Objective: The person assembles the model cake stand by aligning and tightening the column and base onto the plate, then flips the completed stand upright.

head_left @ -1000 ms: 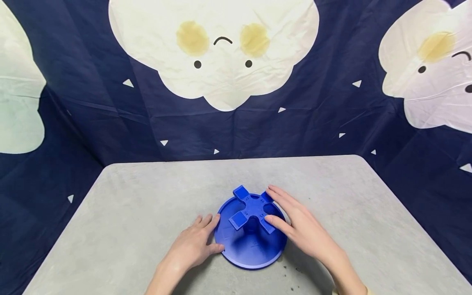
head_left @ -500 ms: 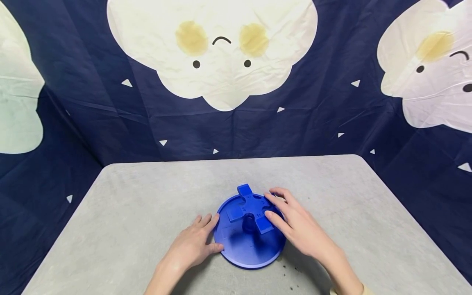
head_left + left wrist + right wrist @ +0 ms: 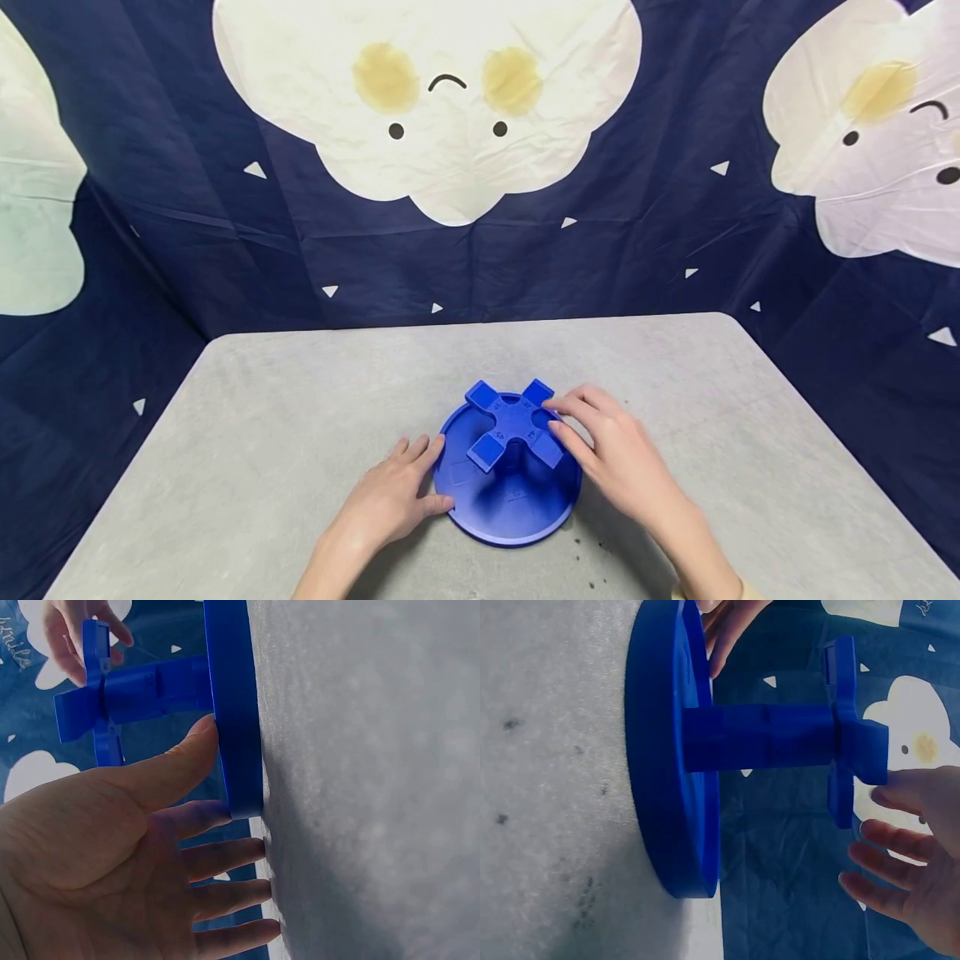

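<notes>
A blue plastic stand has a round, rimmed base, an upright column and a four-armed cross-shaped top with small numbers on its arms. My left hand lies at the base's left rim. In the left wrist view its thumb touches the rim, while the other fingers reach straight toward the tabletop. Beside the right arms of the cross is my right hand. Its thumb overlaps one arm's end in the right wrist view, and the other fingers spread loosely, holding nothing.
The stand sits on a grey table with rounded far corners. Dark specks dot the surface to the base's front right. A navy cloth with white clouds hangs behind and along both sides.
The cross-shaped top has turned clockwise, seen from above, by about a quarter turn. My right hand has shifted slightly right with its fingers bent more. My left hand and the base stay put.
</notes>
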### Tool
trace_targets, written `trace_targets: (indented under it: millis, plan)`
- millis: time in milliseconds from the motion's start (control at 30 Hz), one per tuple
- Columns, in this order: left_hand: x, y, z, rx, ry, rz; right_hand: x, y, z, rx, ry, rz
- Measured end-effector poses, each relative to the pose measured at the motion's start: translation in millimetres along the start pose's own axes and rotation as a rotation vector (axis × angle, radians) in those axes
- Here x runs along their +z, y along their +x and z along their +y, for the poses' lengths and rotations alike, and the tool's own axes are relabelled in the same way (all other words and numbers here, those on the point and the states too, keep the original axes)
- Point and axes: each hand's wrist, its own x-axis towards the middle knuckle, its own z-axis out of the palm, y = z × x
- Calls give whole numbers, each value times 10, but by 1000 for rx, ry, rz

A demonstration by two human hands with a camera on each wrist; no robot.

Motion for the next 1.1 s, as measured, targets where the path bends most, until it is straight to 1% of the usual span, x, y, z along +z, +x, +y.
trace_targets:
  millis: [67, 100, 300, 367, 433, 567, 733, 900, 1100]
  plan:
    - [2, 0, 0, 2, -2, 1, 24, 4, 10, -3, -12, -7]
    - [2, 1, 0, 2, -3, 1, 39, 5, 16, -2, -17, -24]
    - [-10, 7, 8, 2, -2, -1, 113, -11, 42, 16, 4, -213]
    - [-11, 8, 8, 2, 0, -2, 127, -18, 42, 30, 15, -252]
    - [-8, 8, 9, 0, -2, -2, 135, -22, 37, 48, 19, -267]
    - [-2, 9, 6, -1, -5, -3, 125, -22, 17, 64, 15, -254]
    - [-9, 14, 3, -3, -3, -11, 86, -19, 7, 60, -13, -202]
    - [-8, 10, 4, -12, -8, -17, 50, -11, 13, 21, -38, -136]
    - [-1, 1, 5, -1, -10, -3, 31, -15, 7, -3, 1, -71]
